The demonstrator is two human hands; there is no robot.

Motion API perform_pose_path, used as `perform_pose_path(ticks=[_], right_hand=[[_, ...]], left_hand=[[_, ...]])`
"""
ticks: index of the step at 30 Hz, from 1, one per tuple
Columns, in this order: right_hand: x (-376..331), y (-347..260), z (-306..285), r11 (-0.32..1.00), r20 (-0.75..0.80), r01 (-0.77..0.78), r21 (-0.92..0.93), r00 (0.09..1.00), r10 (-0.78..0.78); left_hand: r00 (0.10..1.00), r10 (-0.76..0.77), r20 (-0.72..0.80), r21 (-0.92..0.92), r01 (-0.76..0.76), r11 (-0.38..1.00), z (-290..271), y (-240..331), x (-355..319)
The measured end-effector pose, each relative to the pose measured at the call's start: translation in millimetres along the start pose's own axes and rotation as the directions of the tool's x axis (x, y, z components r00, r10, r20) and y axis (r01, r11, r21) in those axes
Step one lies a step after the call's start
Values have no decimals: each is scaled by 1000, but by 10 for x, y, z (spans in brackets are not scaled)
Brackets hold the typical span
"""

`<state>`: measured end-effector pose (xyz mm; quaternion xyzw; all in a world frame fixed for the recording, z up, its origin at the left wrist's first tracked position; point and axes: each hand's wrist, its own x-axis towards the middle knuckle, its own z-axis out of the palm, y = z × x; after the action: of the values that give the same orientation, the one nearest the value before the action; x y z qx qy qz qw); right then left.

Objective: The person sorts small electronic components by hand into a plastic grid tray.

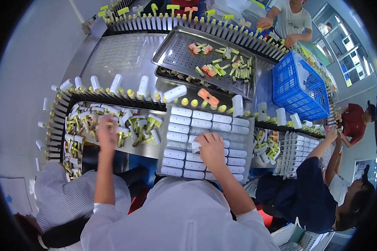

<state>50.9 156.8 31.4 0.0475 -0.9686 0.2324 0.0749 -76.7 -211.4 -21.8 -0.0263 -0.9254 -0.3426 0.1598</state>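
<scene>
In front of me lies a clear plastic tray (165,138) with rows of white oblong plastic covers (180,112) in its slots. My right hand (212,148) is over the middle of the tray, its fingers closed on a white plastic cover (195,144) at a partly bare row. My left hand (107,130) is over a heap of yellow-green handled pieces (142,127) with white heads, left of the tray. Motion smears its fingers, so whether it holds anything cannot be made out.
A conveyor of upright pegs curves past the tray, carrying white covers (174,93) and an orange piece (208,97). Beyond are a perforated metal tray (184,46) of small parts and a blue crate (297,90). Stacked filled trays (299,146) stand right. Co-workers sit on both sides.
</scene>
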Motion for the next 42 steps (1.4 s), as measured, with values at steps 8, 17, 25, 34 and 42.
perform_pose_path(ticks=[8, 17, 25, 34, 42], right_hand=[[520, 157, -497, 579, 141, -442, 685, 860, 490], [475, 517, -523, 209, -127, -37, 977, 685, 717], [1128, 585, -635, 842, -210, -330, 427, 870, 447], [2033, 453, -490, 831, 510, 126, 542, 737, -444], [1691, -155, 234, 980, 90, 191, 51, 977, -195]], left_hand=[[721, 559, 409, -13, -608, 794, 708, 1675, -518], [606, 634, 480, 103, -757, 645, 789, 1665, -536], [635, 724, 271, -56, -740, 670, 680, 1590, -426], [839, -465, 283, -804, 472, 362, 437, 855, -309], [871, -490, 28, -786, 323, 528, 153, 448, 822]])
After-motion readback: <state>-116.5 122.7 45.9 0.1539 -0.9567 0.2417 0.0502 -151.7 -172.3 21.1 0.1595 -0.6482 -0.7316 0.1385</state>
